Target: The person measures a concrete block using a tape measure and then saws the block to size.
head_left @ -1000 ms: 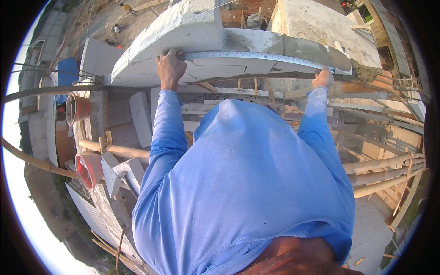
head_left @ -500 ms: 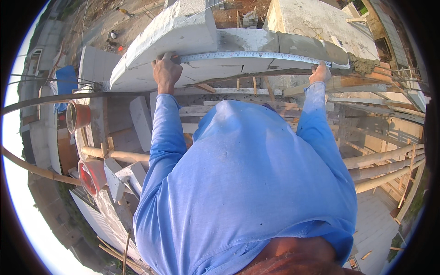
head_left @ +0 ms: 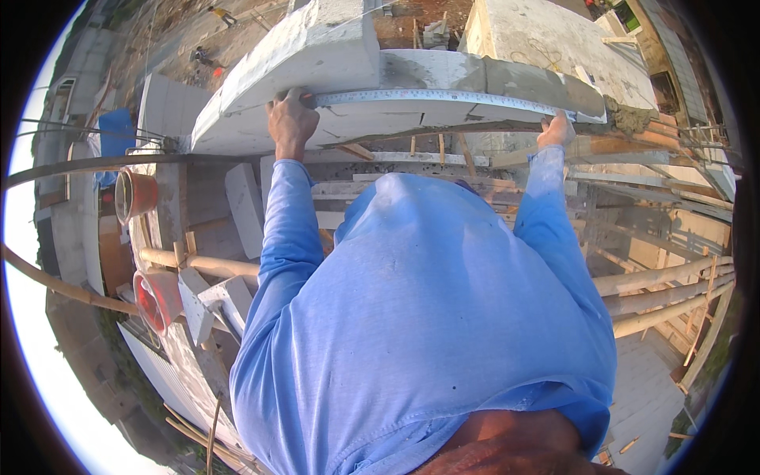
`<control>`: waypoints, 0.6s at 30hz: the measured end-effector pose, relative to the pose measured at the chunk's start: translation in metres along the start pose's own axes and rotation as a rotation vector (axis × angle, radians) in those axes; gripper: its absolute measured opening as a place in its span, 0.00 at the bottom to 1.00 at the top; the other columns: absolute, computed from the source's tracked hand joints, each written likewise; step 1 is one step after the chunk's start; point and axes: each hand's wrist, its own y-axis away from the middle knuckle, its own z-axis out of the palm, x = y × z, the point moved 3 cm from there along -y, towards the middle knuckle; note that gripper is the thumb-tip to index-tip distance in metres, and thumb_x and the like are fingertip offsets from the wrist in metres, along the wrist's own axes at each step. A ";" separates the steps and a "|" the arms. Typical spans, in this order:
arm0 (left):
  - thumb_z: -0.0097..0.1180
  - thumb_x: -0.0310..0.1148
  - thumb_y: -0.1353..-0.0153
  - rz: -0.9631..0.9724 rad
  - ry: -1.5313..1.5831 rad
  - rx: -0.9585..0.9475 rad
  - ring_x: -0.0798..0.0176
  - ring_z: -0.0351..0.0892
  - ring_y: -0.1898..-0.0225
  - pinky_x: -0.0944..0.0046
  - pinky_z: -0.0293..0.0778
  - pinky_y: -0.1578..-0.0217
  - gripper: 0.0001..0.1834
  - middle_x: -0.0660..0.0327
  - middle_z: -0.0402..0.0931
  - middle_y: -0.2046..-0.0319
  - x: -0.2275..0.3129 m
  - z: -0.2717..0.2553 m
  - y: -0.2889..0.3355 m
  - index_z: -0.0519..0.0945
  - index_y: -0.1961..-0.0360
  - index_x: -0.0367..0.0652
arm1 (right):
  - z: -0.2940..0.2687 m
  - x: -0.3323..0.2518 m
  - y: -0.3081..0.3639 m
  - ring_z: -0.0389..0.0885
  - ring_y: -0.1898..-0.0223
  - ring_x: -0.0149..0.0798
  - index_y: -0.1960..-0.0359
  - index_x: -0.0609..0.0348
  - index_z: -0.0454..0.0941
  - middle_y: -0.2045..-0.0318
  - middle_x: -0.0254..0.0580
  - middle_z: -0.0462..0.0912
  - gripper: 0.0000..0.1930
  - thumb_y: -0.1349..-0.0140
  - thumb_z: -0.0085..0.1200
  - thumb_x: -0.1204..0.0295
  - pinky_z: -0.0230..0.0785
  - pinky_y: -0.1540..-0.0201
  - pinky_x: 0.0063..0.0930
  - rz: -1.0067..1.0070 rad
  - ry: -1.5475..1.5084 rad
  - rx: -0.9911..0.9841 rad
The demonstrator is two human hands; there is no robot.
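Observation:
A white tape measure blade [head_left: 435, 96] is stretched along a wall of pale blocks [head_left: 317, 55], close under its upper edge. My left hand [head_left: 291, 125] is closed around the dark tape case at the blade's left end; most of the case is hidden by the fingers. At the other end, my right hand [head_left: 556, 131] pinches the blade's end against the wall, near the wall's right corner. Grey mortar [head_left: 538, 81] coats the lower, right-hand course, while a taller white block stands on the left above my left hand.
Two reddish buckets [head_left: 141, 195] [head_left: 158, 299] sit at the left beside bamboo poles [head_left: 202, 263] and cut blocks [head_left: 229, 302]. More poles [head_left: 673, 279] cross at the right. Rough mortar [head_left: 627, 117] sits by the wall's right end. Two people [head_left: 223, 14] are on the ground far below.
The view has shifted slightly. Both hands keep their hold on the tape, with the right hand's fingers slightly changed in pose. A person far below has changed posture.

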 end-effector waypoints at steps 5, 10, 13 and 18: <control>0.56 0.28 0.50 -0.047 0.042 -0.011 0.46 0.70 0.47 0.55 0.72 0.48 0.16 0.55 0.75 0.51 -0.012 -0.005 0.024 0.83 0.58 0.52 | -0.004 -0.008 0.029 0.73 0.47 0.42 0.50 0.67 0.72 0.49 0.45 0.74 0.18 0.41 0.54 0.72 0.68 0.44 0.46 0.018 0.038 -0.076; 0.60 0.29 0.54 -0.044 0.173 -0.101 0.48 0.70 0.48 0.54 0.72 0.49 0.19 0.56 0.76 0.53 -0.002 0.023 0.066 0.83 0.57 0.49 | -0.040 0.001 0.052 0.73 0.52 0.36 0.52 0.60 0.69 0.56 0.40 0.76 0.15 0.37 0.51 0.69 0.65 0.46 0.39 -0.023 -0.025 -0.350; 0.67 0.34 0.58 -0.082 0.209 -0.226 0.49 0.71 0.48 0.54 0.72 0.49 0.22 0.53 0.76 0.55 0.007 0.043 0.098 0.82 0.57 0.48 | -0.034 0.007 0.113 0.75 0.56 0.35 0.54 0.60 0.70 0.62 0.38 0.76 0.13 0.38 0.53 0.70 0.68 0.50 0.38 -0.007 0.004 -0.513; 0.65 0.33 0.56 -0.042 0.490 -0.331 0.46 0.76 0.54 0.54 0.74 0.54 0.19 0.50 0.77 0.59 0.024 0.071 0.140 0.80 0.60 0.41 | 0.001 0.028 0.197 0.75 0.66 0.34 0.66 0.63 0.77 0.66 0.39 0.77 0.09 0.40 0.54 0.69 0.71 0.55 0.34 -0.103 0.504 -0.989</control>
